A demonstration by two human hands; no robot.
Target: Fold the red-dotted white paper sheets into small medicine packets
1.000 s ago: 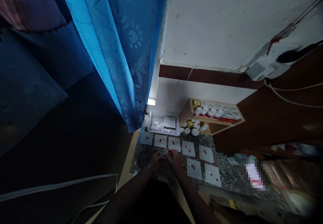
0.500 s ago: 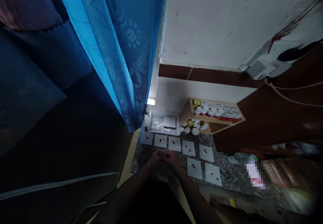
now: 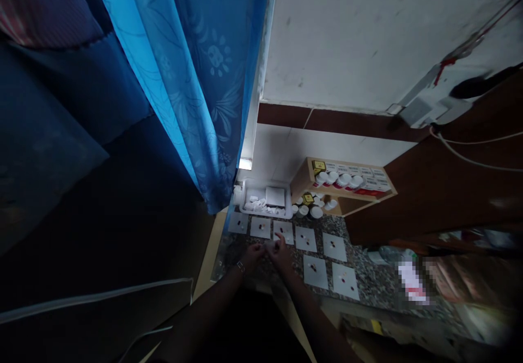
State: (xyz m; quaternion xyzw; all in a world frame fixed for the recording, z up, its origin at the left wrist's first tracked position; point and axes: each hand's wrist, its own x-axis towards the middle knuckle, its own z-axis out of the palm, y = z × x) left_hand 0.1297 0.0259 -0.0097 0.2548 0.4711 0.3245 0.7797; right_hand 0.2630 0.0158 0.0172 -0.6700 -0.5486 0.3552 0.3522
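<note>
Both hands meet over the near edge of a speckled stone table [image 3: 368, 281]. The left hand [image 3: 251, 255] and the right hand [image 3: 281, 254] are drawn together around a small pale piece of paper [image 3: 269, 247] held between them; the fingers of both are closed narrowly on it, with one right finger raised toward the squares beyond. A bracelet [image 3: 241, 267] sits on the left wrist.

Just past the hands lie white paper squares [image 3: 314, 271] set out in two rows on the table, each carrying a few small dark and light pills, too small to tell apart. Behind them, against the wall, stands a white tray [image 3: 265, 202] with small white pieces and a flat white pad in it. To its right a wooden rack [image 3: 347, 180] holds white-capped bottles with red bands; a row of labels runs along its top and two yellow tags show, but none of the writing can be read. A blue patterned curtain [image 3: 183, 79] hangs at the left. A pixelated patch at the right hides whatever is printed there.
</note>
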